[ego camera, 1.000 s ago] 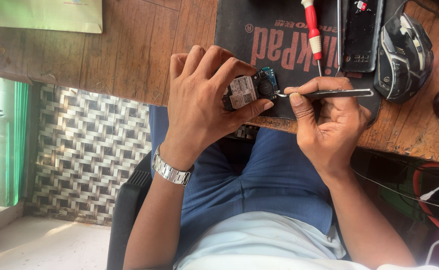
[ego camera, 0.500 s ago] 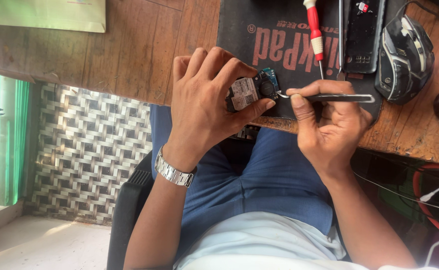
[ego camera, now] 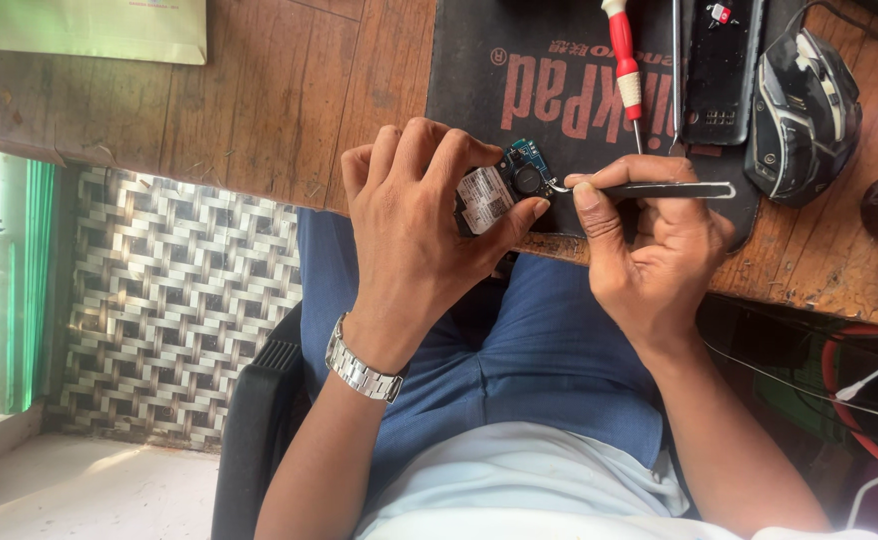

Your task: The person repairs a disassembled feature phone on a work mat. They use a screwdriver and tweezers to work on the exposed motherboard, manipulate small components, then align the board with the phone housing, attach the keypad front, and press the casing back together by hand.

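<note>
Head view: left hand (ego camera: 414, 235) pinches a small green circuit board (ego camera: 507, 188). Right hand (ego camera: 649, 255), at three o'clock, grips black metal tweezers (ego camera: 649, 189), tips touching it.

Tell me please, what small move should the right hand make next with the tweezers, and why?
Probably a slight push of the tweezers tip toward the round black part on the small circuit board. The right hand has the curved tip right at that part's edge, and the left hand grips the board firmly over the black mat.

White label (ego camera: 486, 198) on held part
</note>
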`<state>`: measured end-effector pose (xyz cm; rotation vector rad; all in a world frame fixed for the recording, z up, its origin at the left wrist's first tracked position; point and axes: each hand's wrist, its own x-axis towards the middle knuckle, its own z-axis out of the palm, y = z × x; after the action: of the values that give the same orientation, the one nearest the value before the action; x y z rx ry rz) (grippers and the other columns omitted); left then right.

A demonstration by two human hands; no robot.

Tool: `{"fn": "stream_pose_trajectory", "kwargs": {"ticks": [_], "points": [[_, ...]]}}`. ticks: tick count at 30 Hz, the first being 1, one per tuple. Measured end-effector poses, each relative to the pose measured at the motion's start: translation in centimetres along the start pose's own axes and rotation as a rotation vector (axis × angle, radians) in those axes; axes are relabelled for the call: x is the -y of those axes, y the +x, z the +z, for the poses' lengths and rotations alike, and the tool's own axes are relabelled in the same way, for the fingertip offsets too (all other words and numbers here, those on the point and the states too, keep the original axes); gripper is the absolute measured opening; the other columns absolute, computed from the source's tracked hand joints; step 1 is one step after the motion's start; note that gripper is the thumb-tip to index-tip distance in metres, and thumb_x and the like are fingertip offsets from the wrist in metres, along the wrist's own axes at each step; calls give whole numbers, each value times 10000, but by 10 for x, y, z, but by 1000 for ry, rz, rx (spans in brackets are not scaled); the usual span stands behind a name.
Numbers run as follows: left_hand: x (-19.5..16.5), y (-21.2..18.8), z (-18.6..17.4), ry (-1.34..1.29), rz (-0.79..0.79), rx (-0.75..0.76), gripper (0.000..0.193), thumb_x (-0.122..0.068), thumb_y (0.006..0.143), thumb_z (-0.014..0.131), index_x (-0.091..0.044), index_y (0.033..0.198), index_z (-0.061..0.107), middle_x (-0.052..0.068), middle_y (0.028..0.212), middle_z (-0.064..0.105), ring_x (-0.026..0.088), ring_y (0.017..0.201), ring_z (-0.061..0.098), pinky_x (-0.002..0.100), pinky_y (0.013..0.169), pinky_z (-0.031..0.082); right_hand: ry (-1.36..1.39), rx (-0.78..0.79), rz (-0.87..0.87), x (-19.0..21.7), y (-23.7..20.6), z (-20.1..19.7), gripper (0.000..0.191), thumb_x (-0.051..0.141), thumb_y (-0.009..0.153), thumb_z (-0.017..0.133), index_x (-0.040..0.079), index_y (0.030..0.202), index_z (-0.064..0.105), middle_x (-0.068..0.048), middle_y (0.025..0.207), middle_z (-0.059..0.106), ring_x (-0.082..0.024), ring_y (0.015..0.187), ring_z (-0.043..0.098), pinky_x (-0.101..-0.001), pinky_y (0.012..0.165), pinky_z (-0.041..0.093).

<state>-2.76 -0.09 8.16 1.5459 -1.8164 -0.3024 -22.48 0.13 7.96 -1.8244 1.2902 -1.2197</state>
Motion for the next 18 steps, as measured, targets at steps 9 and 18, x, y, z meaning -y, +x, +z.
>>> {"fn": "stream_pose_trajectory", "kwargs": {"ticks": [9, 18], "points": [[2, -1, 2, -9, 9, -12, 511, -564, 818, 867, -145, 1057, 699, -51, 1017, 635, 182, 997, 560, 385, 956, 361, 22, 17, 2, -4, -3, -3, 135, -26, 1124, 692, -59, 1101, 563, -126, 955, 704, -109, 844, 703, -192, 757, 572], [1, -3, 0, 17, 29, -43, 504, -553, 836, 858, -147, 1092, 703, -7, 1044, 617, 191, 1004, 555, 390, 964, 369, -44, -11, -46, 7, 1, -1, 139, -15, 1040, 697, -55, 1097, 576, -158, 1007, 708, -151, 880, 711, -236, 817, 592]]}}
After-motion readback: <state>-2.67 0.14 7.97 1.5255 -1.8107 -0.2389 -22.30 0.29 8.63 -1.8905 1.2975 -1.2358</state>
